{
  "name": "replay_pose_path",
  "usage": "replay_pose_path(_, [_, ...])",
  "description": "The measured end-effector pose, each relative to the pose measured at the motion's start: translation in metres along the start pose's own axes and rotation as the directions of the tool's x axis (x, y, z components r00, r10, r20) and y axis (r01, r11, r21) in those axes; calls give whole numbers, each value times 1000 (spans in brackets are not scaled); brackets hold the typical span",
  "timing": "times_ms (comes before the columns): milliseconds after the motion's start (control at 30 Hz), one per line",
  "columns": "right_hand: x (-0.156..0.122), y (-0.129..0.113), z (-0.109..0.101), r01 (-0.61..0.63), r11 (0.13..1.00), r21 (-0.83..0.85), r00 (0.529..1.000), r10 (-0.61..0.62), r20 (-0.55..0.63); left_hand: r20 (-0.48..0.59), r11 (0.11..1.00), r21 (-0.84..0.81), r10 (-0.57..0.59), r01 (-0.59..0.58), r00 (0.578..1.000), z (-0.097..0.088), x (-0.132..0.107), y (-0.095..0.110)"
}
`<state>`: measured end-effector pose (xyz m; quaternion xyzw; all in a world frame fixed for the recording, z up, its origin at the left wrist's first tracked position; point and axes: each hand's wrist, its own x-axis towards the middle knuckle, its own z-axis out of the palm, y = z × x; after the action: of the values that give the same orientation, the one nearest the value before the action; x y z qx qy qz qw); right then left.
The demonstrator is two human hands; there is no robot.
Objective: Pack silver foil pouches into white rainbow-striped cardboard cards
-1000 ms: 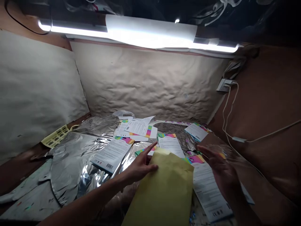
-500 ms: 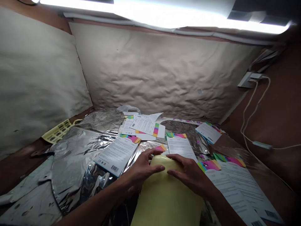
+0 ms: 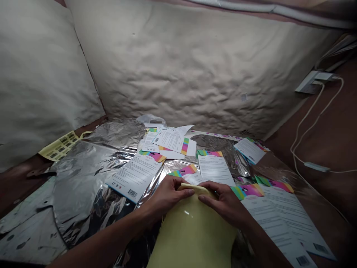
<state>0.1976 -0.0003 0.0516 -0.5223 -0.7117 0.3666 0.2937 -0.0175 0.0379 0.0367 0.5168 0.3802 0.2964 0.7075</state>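
Observation:
A plain yellow glossy sheet (image 3: 192, 230) hangs from both hands, its top edge bent over and its lower part running out of view at the bottom. My left hand (image 3: 173, 191) pinches the sheet's upper left edge, thumb on the near side and fingers behind. At the upper right edge my right hand (image 3: 220, 199) grips it the same way. Just beyond the fingers lies a printed packet with a rainbow top (image 3: 185, 172), partly hidden by the left hand and the sheet. Another white printed packet (image 3: 213, 167) lies behind the right hand.
Silver foil (image 3: 80, 178) covers much of the table. Several printed packets lie about, one at left (image 3: 138, 173) and overlapping ones at right (image 3: 295, 212). A yellow label sheet (image 3: 60, 145) rests by the left wall. A power socket with cables (image 3: 315, 82) hangs on the right.
The sheet's top edge is now bent over between my fingers, where it stood flatter before. The view has tipped downward, and the lamp has left the picture.

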Motion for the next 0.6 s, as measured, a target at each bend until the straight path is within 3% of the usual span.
replay_pose_path(67, [1,1,3,104,989,-106,988,-115,-104,-27,1000,27,6,-5,1000,0,1,-3])
replay_pose_path(133, [2,0,7,217,939,-265,937,-276,-212,-44,998,55,17,-15,999,0,3,-5])
replay_pose_path(200, [3,-4,11,289,860,-420,882,-410,-233,-55,994,103,30,-24,998,0,3,-5])
replay_pose_path(267, [4,-10,12,326,792,-516,859,-477,-189,-56,983,179,49,-38,997,0,2,-3])
replay_pose_path(600, [12,-24,4,371,696,-615,900,-433,52,-36,941,332,77,-60,996,0,-4,-1])
